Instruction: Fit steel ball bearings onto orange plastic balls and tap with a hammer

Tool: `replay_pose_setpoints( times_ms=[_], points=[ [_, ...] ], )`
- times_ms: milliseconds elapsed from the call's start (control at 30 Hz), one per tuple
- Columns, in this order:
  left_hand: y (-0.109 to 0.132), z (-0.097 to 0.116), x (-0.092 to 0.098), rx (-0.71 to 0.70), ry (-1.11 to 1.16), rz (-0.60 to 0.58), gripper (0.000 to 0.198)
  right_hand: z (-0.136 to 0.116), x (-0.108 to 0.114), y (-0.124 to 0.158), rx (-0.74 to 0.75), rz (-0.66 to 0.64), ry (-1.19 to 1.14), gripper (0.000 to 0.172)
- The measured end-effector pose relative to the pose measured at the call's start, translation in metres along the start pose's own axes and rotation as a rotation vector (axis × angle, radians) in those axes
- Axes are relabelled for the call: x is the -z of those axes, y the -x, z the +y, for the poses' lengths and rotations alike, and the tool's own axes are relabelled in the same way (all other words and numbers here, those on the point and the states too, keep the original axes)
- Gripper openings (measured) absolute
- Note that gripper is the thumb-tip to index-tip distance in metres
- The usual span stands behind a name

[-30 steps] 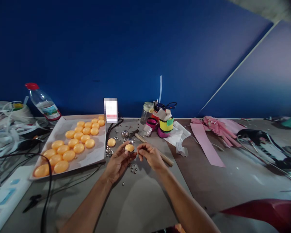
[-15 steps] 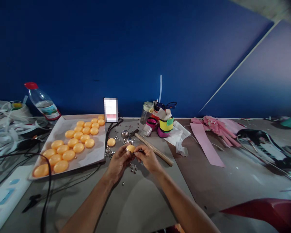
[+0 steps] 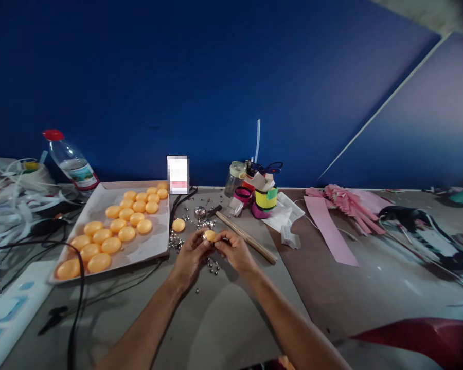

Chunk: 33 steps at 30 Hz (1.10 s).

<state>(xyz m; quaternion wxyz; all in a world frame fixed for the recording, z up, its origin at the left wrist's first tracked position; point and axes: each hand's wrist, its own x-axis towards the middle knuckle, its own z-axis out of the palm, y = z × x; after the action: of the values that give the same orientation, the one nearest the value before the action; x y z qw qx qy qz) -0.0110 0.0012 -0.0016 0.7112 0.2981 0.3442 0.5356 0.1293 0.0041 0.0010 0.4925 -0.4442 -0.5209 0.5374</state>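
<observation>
An orange-yellow ball (image 3: 209, 236) is held between my two hands, low over the middle of the table. My left hand (image 3: 193, 255) is closed round its left side, with something shiny by the fingertips that is too small to name. Fingers of my right hand (image 3: 233, 250) pinch at the ball's right edge. Small silver beads (image 3: 212, 266) lie scattered under and behind the hands. Another orange ball (image 3: 178, 225) rests on the table left of them. A hammer with a wooden handle (image 3: 250, 239) lies just behind my right hand.
A white tray (image 3: 150, 252) with several orange balls stands at the left. Behind it are a bottle (image 3: 75, 167) and a lit phone (image 3: 178, 174). A jar (image 3: 235, 177) and tape rolls (image 3: 264, 200) stand at the back. Pink strips (image 3: 332, 231) lie right; black cables (image 3: 79, 303) cross the left.
My head view has shifted slightly, so the scene sits a little to the right. Both hands stay together on the ball, which appears turned slightly between the fingers.
</observation>
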Motion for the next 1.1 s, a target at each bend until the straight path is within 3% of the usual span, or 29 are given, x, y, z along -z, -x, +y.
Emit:
replay_pose_setpoints(
  times_ms=[733, 1100],
  points=[
    [0.0011, 0.0012, -0.0024, -0.04, -0.067, 0.001, 0.043, -0.0023, -0.0012, 0.0, -0.041, -0.01, -0.004, 0.008],
    [0.0052, 0.0052, -0.0088, -0.127, -0.205, -0.004, 0.04, 0.0048, -0.0017, -0.0022, -0.06, 0.03, 0.001, 0.021]
  ],
)
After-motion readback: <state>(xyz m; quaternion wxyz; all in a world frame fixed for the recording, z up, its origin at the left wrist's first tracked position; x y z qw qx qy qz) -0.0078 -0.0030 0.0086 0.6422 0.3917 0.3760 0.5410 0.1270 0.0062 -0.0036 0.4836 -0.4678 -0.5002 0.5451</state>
